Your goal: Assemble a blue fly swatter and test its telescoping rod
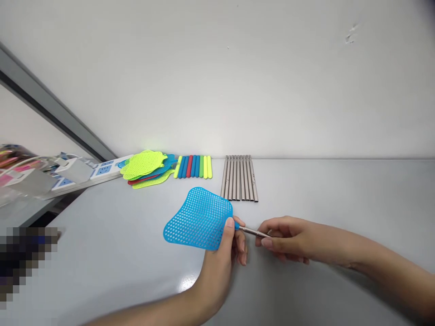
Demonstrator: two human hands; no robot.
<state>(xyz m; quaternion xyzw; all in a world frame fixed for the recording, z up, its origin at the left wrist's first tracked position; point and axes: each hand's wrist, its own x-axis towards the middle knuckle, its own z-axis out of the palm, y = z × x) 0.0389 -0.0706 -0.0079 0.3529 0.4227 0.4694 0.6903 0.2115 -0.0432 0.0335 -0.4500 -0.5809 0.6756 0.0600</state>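
My left hand (226, 246) pinches the neck of a blue perforated fly swatter head (200, 219), thumb on top. The head is held above the table, its mesh pointing left. A thin metal rod (250, 231) meets the neck of the head; whether it is seated inside, I cannot tell. My right hand (287, 240) grips that rod between thumb and fingers, which hide its far end. Beyond my hands lies a row of several metal tubes (239, 179), side by side on the table.
A pile of yellow, blue and red swatter heads (144, 165) lies at the back left. Beside it are several coloured plastic handles (193, 166) in a row. A white power strip (103, 170) with plugs runs along the left edge. A white wall (224, 90) rises behind the grey table (118, 235).
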